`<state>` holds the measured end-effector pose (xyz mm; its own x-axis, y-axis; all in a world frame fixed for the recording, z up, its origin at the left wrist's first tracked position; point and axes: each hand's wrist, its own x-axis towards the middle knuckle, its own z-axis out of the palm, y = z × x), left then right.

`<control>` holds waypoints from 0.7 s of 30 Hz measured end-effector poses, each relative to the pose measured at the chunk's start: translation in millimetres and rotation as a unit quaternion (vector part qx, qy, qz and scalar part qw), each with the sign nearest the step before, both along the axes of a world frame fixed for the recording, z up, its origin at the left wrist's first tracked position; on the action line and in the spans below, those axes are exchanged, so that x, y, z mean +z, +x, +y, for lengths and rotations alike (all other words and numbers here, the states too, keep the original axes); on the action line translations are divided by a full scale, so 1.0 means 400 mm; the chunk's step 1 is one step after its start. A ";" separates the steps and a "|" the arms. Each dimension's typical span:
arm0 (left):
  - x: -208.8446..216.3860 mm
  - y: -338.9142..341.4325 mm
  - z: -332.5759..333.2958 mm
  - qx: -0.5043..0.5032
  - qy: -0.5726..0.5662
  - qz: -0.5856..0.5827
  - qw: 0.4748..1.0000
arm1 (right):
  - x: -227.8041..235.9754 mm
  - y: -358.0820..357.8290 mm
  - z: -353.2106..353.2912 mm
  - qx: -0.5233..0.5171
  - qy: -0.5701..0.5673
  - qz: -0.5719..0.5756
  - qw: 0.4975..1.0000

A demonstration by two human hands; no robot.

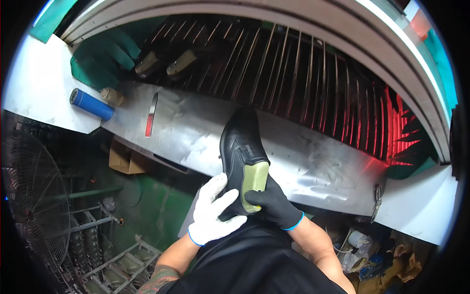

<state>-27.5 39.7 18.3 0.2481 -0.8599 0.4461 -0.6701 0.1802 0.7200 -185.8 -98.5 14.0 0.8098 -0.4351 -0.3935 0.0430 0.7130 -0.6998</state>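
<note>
A black slip-on shoe (238, 152) is pointing its toe toward the top at the centre of the frame, overlapping a metal ledge (196, 133). We are seeing the black-gloved right hand (277, 203) gripping its heel, thumb on the green insole (255, 180), while the white-gloved left hand (211, 211) is spreading half-open fingers at the heel's left, gripping or not we cannot tell. We are judging it light, smooth and flexible above, stiffer below, and favouring the heel for holding.

Head-worn fisheye, looking down, near the hands (211, 209) (278, 203)
</note>
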 end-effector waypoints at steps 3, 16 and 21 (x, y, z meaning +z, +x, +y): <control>-0.067 0.065 -0.015 -0.032 0.080 0.252 0.964 | 0.024 -0.032 -0.061 -0.002 -0.017 -0.017 1.000; -0.051 0.181 -0.270 -0.302 0.038 0.791 0.530 | 0.023 -0.108 -0.074 0.138 -0.613 0.075 0.774; -0.035 0.167 -0.296 -0.413 -0.022 0.666 0.620 | 0.023 -0.116 -0.090 0.163 -0.583 0.066 0.793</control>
